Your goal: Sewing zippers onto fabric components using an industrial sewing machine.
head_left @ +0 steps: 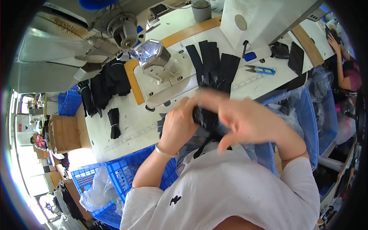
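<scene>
While left hand [179,122] grips black strips [209,69], right hand [245,119] blurs, grip unclear; small bundle [114,122] looks tied, held strips seemingly not yet.

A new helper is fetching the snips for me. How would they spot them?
On the white table, find the black strips fanned out near the middle. Just right of those lie the snips, flat on the tabletop. Their slim blue handle and pointed dark blades set them apart from the plain blue oval above them in the picture.
</scene>
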Tool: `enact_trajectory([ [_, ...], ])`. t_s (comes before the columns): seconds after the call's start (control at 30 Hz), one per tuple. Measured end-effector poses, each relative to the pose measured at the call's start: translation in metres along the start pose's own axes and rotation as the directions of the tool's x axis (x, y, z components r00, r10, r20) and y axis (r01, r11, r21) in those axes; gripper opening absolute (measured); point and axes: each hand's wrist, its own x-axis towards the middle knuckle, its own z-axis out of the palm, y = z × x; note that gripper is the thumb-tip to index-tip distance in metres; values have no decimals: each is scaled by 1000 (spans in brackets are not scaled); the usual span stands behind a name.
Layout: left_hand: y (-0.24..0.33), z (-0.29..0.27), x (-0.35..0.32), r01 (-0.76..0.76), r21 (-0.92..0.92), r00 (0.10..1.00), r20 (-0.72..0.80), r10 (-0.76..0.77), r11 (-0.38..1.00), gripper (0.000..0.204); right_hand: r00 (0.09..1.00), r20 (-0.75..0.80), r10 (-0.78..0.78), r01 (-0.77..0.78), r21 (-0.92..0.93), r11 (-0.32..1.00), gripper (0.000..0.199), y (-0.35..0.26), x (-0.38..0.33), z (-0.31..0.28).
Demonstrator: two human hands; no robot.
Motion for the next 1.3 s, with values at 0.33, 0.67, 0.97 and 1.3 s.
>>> enact_trajectory([
  [0.33, -37, -15, -1, 476, -863, 871, 490, -47, -171, 43, 571, -815, 96, 131, 206, 970, 13, 70, 8, 6],
  [0.67, -46, -10, -3, 321, -942, 940, 329, -85, -96, 52, 844, -498, 197, 461, 863, 208, 34, 113, -2, 18],
  [0.97, -21, -27, -6, -386, 175, 916, 192, 353, 906, 43, 970, -51, 236, -92, 827, 555, 84, 46, 17, 26],
  [1.3, -56, -40, -28, 526, -627, 846, 317, -429, 575, 55, 981, -163, -101, 101, -8, 995, 59, -14, 48, 89],
])
